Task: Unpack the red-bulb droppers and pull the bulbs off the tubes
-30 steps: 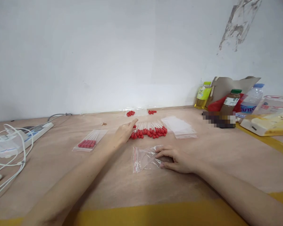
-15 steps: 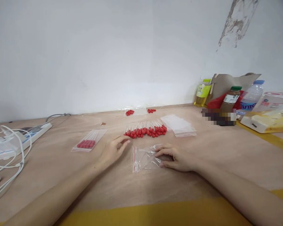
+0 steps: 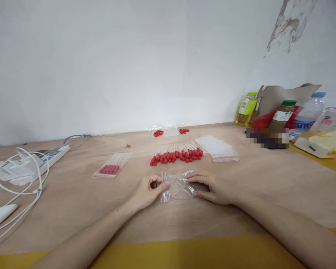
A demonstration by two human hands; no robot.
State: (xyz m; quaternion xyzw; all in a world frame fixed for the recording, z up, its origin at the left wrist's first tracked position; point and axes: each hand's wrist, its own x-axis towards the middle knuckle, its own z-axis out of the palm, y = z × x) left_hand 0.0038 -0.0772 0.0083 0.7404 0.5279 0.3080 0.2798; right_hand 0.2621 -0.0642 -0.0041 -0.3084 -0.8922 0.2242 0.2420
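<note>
A clear zip bag (image 3: pixel 177 185) with a red seal strip lies on the wooden table (image 3: pixel 72 198) in front of me. My left hand (image 3: pixel 148 189) is curled, its thumb and fingers pinching the bag's left, sealed edge. My right hand (image 3: pixel 212 185) rests on the bag's right end, fingers bent and pressing it down. Just behind the bag lies a row of several red-bulbed clear droppers (image 3: pixel 177 154).
A filled bag of droppers (image 3: pixel 111 165) lies to the left, a stack of empty zip bags (image 3: pixel 220 149) to the right, more red bulbs (image 3: pixel 170 132) by the wall. A power strip with white cables (image 3: pixel 25 164) sits far left; bottles and boxes (image 3: pixel 291 116) stand far right.
My left hand drew back from the row of droppers and came down to the bag's left edge, closing on it. The right hand stayed on the bag.
</note>
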